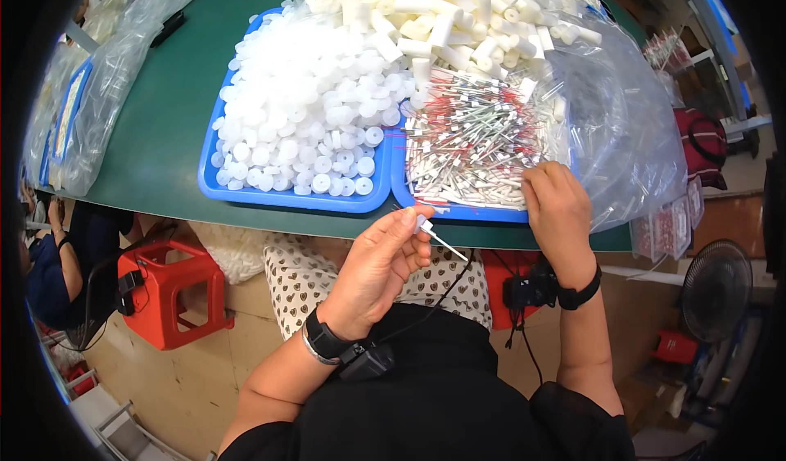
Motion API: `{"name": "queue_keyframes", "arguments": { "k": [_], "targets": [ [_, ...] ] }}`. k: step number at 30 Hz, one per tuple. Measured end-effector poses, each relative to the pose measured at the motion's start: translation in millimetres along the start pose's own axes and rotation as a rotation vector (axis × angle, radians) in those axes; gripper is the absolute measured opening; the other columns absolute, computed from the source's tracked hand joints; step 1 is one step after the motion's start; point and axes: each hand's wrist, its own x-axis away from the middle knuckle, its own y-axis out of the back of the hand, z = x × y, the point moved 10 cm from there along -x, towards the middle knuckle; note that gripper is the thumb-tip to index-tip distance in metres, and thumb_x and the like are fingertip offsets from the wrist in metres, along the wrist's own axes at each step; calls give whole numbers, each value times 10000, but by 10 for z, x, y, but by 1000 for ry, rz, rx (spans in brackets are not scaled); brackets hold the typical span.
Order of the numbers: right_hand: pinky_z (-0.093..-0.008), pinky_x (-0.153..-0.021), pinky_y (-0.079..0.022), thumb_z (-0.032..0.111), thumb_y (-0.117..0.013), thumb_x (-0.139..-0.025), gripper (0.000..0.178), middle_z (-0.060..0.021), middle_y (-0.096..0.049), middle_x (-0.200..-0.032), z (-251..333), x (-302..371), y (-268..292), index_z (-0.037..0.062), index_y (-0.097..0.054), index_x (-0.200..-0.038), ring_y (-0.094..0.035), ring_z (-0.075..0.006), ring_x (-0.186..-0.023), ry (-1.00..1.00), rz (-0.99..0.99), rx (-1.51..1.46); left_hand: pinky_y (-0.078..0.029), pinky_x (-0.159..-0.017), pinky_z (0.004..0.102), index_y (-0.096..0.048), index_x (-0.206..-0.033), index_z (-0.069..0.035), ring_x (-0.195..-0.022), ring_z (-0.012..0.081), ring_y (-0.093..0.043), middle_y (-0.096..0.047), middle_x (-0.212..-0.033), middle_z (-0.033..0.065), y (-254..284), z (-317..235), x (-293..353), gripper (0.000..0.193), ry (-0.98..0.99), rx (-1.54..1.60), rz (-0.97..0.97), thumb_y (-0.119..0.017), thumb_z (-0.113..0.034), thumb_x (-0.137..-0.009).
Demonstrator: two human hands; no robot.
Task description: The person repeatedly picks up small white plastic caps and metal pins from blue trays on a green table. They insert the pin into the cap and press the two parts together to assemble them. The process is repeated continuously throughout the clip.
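Note:
My left hand [378, 266] is closed in front of the table edge. Its thumb and fingers pinch a thin white stick with a small white piece at its upper end [443, 241]. My right hand [560, 209] reaches over the near right corner of the right blue tray [483, 213]. Its fingertips are bent together among the small parts, and what they grip, if anything, is hidden. In that tray lies a heap of thin wired parts [479, 133] with red, dark and white leads. Beside it, the left blue tray [299, 202] is heaped with round translucent white discs [295, 125].
Cream foam tubes [442, 19] are piled behind the trays, partly in a clear plastic bag [626, 117]. All stand on a green table [155, 133]. Red stools [168, 289] flank my legs. A black fan [716, 289] stands at right; another person [57, 264] sits at left.

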Motion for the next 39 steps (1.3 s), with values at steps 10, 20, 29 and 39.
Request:
{"name": "queue_keyframes", "arguments": {
  "k": [10,20,29,39],
  "targets": [
    [-406,-753,-488,-31,-607,-870,113,-156,-599,-927,-247,34,96,-9,-584,-978,-605,-345,-868,-77,-12,-226,-543,-834,294,-563,-1262,-16,-912,136,-647,-648,-1018,66,-78,-52,-33,350,-11,56,50,-524,-280,-1036],
    [-277,-643,-536,35,-598,-959,65,-102,-684,-871,379,176,-29,-22,-617,-983,-686,-170,-718,-244,140,-910,-573,-893,329,-464,-1344,23,-1015,238,-680,-655,-1110,177,-139,-158,-27,386,-109,65,7,-492,-220,-1045],
    [-267,-615,-549,40,-616,-952,89,-98,-706,-849,530,128,-60,-26,-617,-1012,-702,-155,-706,-191,152,-915,-540,-932,331,-470,-1350,29,-1057,213,-654,-636,-1160,146,-100,-191,-7,409,-143,59,0,-488,-247,-1050],
    [-269,-540,-503,85,-608,-968,107,-90,-683,-738,670,54,-157,-16,-634,-943,-655,-142,-598,-116,169,-889,-466,-1036,360,-433,-1414,25,-1193,216,-581,-558,-1348,171,-231,-155,14,430,-149,-46,80,-493,-185,-1043]
  ]
}}
